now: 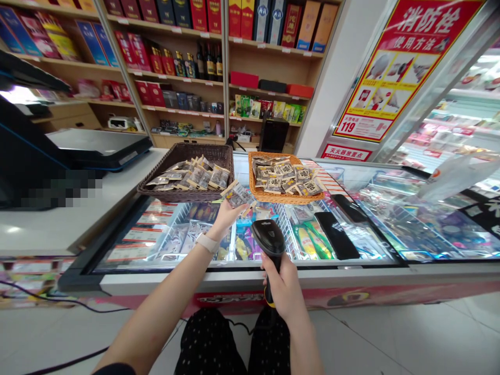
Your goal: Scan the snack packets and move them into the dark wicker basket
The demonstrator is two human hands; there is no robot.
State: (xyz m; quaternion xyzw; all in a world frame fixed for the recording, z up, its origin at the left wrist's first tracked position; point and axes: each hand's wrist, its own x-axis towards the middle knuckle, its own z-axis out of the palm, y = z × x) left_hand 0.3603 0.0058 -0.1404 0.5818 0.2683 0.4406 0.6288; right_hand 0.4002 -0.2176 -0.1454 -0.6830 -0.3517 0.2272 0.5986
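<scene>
My left hand [228, 217] is closed on a small snack packet [237, 195], beige and grey with a see-through face. It holds the packet above the freezer glass, between two baskets. A black barcode scanner [269, 237] is in my right hand [284, 284], fingers wrapped round its handle and its head pointing forward. The dark brown wicker basket [172, 195] on the left has a heap of similar packets [199, 174]. More packets with black lettering [287, 174] fill the orange wicker basket [273, 198] on the right.
Both baskets stand on a glass-topped chest freezer [250, 281]. Two black phones [336, 235] lie on its right side. A weighing scale [97, 146] sits on the white counter at left. Shelves [175, 78] of boxes and bottles rise behind. Cables [70, 302] run at lower left.
</scene>
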